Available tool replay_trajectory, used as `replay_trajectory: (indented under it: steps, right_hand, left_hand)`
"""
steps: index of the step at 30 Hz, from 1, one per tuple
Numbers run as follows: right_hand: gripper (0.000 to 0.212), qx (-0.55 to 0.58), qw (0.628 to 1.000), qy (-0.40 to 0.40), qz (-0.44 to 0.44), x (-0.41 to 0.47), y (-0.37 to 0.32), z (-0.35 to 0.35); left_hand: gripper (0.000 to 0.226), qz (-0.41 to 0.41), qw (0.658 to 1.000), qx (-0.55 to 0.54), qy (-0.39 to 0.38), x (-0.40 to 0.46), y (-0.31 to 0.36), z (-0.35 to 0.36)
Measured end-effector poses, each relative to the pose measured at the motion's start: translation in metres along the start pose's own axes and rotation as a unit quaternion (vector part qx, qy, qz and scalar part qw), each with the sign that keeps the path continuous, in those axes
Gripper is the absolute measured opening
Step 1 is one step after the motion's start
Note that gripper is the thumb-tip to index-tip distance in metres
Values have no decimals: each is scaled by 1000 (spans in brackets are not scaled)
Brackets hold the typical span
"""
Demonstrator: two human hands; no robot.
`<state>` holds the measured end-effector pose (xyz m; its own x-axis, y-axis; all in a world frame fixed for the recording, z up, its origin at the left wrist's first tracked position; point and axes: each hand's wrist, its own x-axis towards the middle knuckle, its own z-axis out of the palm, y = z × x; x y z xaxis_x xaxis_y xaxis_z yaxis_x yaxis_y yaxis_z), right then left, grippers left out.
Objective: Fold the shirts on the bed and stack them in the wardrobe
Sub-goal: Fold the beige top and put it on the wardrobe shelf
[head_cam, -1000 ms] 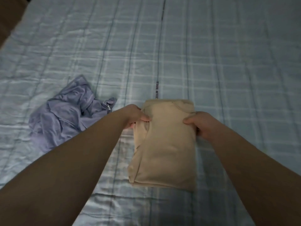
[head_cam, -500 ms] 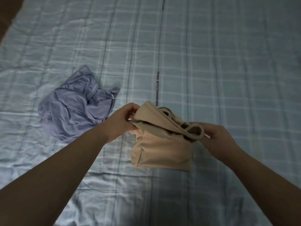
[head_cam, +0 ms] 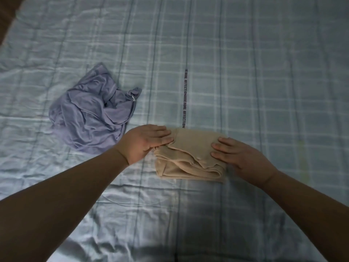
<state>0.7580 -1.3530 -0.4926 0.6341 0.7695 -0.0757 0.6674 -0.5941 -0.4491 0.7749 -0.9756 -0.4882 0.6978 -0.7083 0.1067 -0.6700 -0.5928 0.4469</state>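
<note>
A beige, soft-knit shirt [head_cam: 190,154] lies folded into a compact, roughly rectangular bundle on the bed, a little right of the middle of the view and close to the person. Its layers show along the near edge, where the fabric doubles over in rounded folds, and a small button sits on the top layer near the centre. The left hand [head_cam: 145,142] lies flat, palm down, at the bundle's left end, with its fingers [head_cam: 162,134] stretched out and their tips touching the far left corner of the cloth; it grips nothing. The right hand [head_cam: 239,156] rests spread and flat on the right end of the bundle, its fingers [head_cam: 221,148] pressed onto the top layer and pointing left, also holding nothing. Both bare forearms reach in from the lower corners of the view. Just left of the left hand, a crumpled lilac shirt of thin, smooth fabric [head_cam: 90,114] lies in a loose heap, unfolded, with a small white tag showing near its right edge; it lies near the beige bundle but apart from it. Everything rests on the pale blue checked bed sheet [head_cam: 264,82], which is lightly wrinkled. A dark printed strip [head_cam: 184,99] with lettering runs up the sheet from just behind the beige bundle.
</note>
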Motion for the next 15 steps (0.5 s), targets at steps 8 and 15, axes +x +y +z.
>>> replay_trajectory:
  steps: [8, 15]
  right_hand:
    - [32, -25, 991, 74, 106, 6, -26, 11]
    - [46, -67, 975, 102, 183, 55, -70, 11]
  left_hand:
    - [55, -83, 996, 12, 9, -12, 12, 11]
    - [14, -101, 993, 30, 59, 35, 46, 5]
